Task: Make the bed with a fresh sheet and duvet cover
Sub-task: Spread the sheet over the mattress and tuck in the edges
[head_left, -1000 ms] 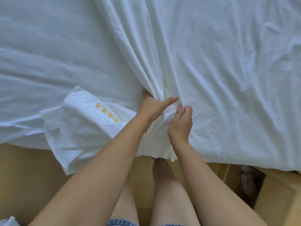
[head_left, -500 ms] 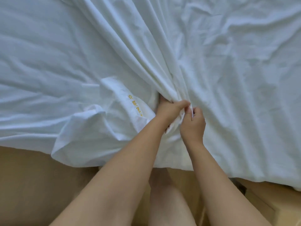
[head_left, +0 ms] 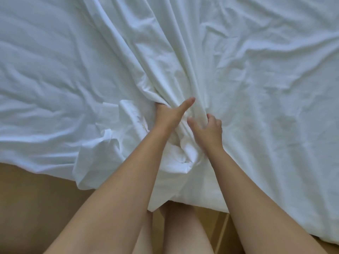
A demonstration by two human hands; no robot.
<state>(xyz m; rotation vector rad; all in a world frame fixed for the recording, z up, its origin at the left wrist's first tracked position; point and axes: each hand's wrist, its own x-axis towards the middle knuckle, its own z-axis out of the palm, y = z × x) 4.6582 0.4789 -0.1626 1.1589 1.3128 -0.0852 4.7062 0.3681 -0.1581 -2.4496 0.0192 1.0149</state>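
At the near bed edge, wrinkled white fabric sheet (head_left: 256, 88) lies spread, bunched at centre; left hand (head_left: 169, 117) grips the gathered folds, fingers buried, thumb out; right hand (head_left: 208, 130) pinches a fold just beside.

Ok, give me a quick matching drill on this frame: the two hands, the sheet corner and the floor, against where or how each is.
1 left hand
2 right hand
3 sheet corner
4 floor

A tan, at the bottom of the view
B fingers buried in the gathered folds, thumb out straight
C crumpled, just left of the left hand
D fingers curled, on the right side of the gathered folds

Pairs: 1-B; 2-D; 3-C; 4-A
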